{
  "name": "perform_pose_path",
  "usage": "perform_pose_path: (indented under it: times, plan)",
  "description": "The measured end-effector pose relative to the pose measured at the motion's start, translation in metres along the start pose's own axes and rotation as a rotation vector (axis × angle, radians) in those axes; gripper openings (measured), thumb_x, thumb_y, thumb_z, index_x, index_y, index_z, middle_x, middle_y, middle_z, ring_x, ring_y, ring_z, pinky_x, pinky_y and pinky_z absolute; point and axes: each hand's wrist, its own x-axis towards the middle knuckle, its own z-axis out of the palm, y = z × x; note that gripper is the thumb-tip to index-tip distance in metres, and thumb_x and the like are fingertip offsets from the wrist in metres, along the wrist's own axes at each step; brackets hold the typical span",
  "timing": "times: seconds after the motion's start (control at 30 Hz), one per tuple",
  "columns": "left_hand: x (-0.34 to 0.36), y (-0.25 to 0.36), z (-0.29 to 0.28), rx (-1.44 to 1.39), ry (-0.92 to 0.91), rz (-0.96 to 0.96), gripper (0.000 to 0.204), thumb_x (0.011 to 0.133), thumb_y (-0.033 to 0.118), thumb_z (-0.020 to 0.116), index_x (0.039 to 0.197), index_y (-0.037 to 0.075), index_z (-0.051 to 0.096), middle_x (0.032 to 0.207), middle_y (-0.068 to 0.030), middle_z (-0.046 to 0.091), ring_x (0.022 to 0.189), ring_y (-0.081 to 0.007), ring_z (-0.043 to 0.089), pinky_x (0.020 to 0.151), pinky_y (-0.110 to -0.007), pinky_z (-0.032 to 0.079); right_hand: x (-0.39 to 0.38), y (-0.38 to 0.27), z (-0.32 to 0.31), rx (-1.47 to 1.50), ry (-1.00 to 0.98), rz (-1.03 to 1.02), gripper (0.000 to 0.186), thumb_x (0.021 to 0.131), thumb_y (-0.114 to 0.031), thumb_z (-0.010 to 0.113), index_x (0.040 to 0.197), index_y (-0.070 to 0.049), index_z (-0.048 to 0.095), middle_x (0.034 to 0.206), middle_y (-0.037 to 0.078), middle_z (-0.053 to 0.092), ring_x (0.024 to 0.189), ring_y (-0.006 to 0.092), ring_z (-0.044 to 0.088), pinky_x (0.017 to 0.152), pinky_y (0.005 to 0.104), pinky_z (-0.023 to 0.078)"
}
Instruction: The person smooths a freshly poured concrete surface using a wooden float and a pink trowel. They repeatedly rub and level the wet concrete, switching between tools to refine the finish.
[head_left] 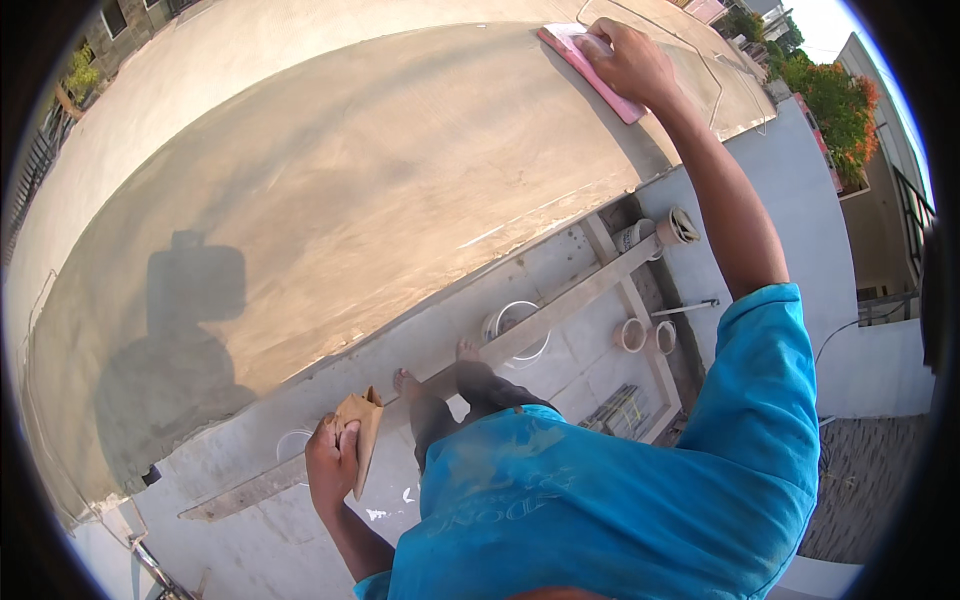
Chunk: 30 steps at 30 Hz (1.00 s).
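My right hand (pixel 632 62) is closed around the back of a long pink plastering float (pixel 590 72). The float lies against the upper right of a smooth, damp-looking plastered surface (pixel 400 180). Down at the lower left, my left hand (pixel 330 462) grips a tan, flat, board-like piece (pixel 362 425) with an uneven top end; its exact kind is not clear. This piece is held apart from the plaster, in front of a wooden plank. My fingers partly cover both held things.
My bare feet (pixel 405 382) rest on a narrow wooden plank (pixel 570 308) above a pale floor. Below are a white bucket (pixel 490 325), small pots (pixel 630 335) and a stack of tiles (pixel 618 412). A thin cable (pixel 718 85) hangs beside the float. My head's shadow (pixel 195 280) falls on the plaster.
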Motion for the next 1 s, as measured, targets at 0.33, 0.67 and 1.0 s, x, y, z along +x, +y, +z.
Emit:
perform_pose_path:
  times: [0.33,0.67,1.0]
  plan:
    - [0.015,0.013,0.008,0.023,-0.138,-0.063,0.023,0.097,0.020,0.060,0.099,-0.003,0.061,0.087,-0.0242,0.064,0.080,-0.0422,0.063,0.072,-0.044,0.049,-0.102,-0.079,-0.042,0.246,0.013,-0.424,0.032,0.092,-0.035,0.067,0.110,-0.009,0.070,0.104,0.013,0.071,0.090,0.0287,0.071,0.077,0.0396,0.057]
    - [0.025,0.020,0.016,0.025,-0.223,-0.019,0.022,0.096,0.019,0.061,0.098,-0.003,0.060,0.086,-0.0236,0.064,0.078,-0.0441,0.062,0.070,-0.045,0.048,0.049,-0.015,0.028,0.134,0.054,-0.038,0.039,0.095,-0.033,0.056,0.101,0.004,0.065,0.098,0.027,0.068,0.092,0.0377,0.066,0.079,0.0465,0.053]
    - [0.014,-0.003,0.029,-0.025,-0.140,-0.063,0.023,0.098,0.020,0.058,0.098,-0.003,0.061,0.085,-0.0237,0.063,0.077,-0.0425,0.062,0.069,-0.045,0.048,-0.144,-0.019,-0.052,0.272,-0.044,-0.209,0.029,0.089,-0.035,0.065,0.107,-0.013,0.068,0.106,0.009,0.070,0.095,0.0323,0.069,0.079,0.0427,0.054]
